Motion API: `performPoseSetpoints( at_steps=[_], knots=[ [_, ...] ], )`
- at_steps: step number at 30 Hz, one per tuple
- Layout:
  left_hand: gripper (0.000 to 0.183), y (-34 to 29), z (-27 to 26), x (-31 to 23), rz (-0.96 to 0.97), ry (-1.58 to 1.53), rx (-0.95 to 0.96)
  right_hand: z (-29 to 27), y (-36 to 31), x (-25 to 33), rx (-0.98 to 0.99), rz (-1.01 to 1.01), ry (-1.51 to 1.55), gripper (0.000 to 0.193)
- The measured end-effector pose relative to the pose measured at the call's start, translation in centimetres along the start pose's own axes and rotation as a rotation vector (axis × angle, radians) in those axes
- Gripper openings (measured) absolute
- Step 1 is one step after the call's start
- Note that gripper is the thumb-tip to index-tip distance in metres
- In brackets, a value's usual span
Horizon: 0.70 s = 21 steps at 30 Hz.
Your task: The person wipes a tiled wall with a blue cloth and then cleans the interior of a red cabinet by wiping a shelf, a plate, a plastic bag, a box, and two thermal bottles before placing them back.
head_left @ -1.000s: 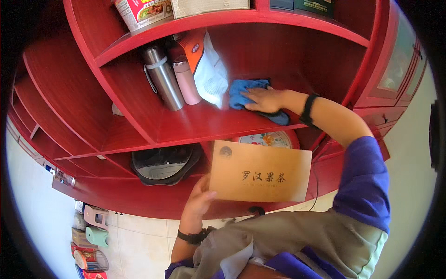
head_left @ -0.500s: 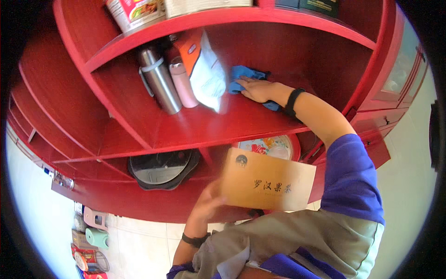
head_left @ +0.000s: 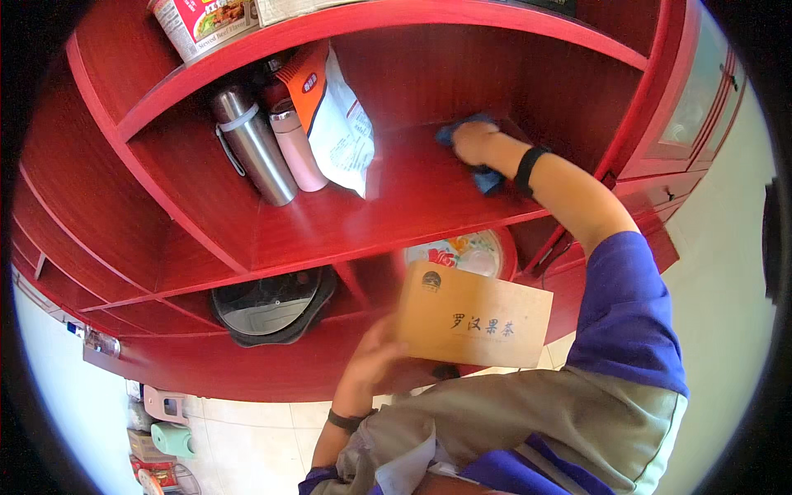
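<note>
My left hand (head_left: 379, 351) grips the left end of a flat tan cardboard box (head_left: 483, 318), held in front of the red cabinet below the shelf. Its far fingers are hidden behind the box. My right hand (head_left: 475, 142) reaches deep onto the middle shelf (head_left: 396, 210) and presses a crumpled blue cloth (head_left: 488, 179) on its surface, toward the back right. The fingers are closed over the cloth and partly blurred. Left of the cloth stand an orange and white bag (head_left: 342, 136), a pink bottle (head_left: 297, 148) and a steel thermos (head_left: 260, 148).
An instant noodle tub (head_left: 202, 29) sits on the shelf above. Below are a floral tray (head_left: 474, 247) and a black round appliance with a glassy top (head_left: 272, 305). Glass-doored cabinets (head_left: 697, 111) flank the right. Small stools (head_left: 172, 439) stand on the floor at lower left.
My right hand has slid the blue cloth to the right along the shelf. The view has shifted slightly, and my left hand still holds the box in nearly the same place.
</note>
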<state>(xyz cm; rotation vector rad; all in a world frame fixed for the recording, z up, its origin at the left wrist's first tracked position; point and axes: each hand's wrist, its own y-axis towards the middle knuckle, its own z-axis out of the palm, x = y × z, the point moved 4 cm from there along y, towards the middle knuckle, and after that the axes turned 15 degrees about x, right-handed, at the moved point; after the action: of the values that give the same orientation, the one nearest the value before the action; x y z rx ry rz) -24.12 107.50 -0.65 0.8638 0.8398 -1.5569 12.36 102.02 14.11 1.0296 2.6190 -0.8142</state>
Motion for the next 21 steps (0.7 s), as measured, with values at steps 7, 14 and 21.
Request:
performPoseSetpoints(
  at_steps=[7, 14, 21],
  knots=[
    [0.069, 1.5, -0.5, 0.9, 0.044, 0.108, 0.047, -2.6, 1.8, 5.3, -0.235, -0.37, 0.245, 0.048],
    [0.064, 0.3, -1.2, 2.1, -0.056, 0.08, -0.018, 2.1, -0.2, -6.5, 0.0, 0.062, 0.417, 0.047],
    [0.069, -0.9, -0.4, 1.1, -0.039, 0.125, -0.063, 4.0, 0.2, -8.5, 0.118, 0.236, 0.303, 0.051]
  ],
)
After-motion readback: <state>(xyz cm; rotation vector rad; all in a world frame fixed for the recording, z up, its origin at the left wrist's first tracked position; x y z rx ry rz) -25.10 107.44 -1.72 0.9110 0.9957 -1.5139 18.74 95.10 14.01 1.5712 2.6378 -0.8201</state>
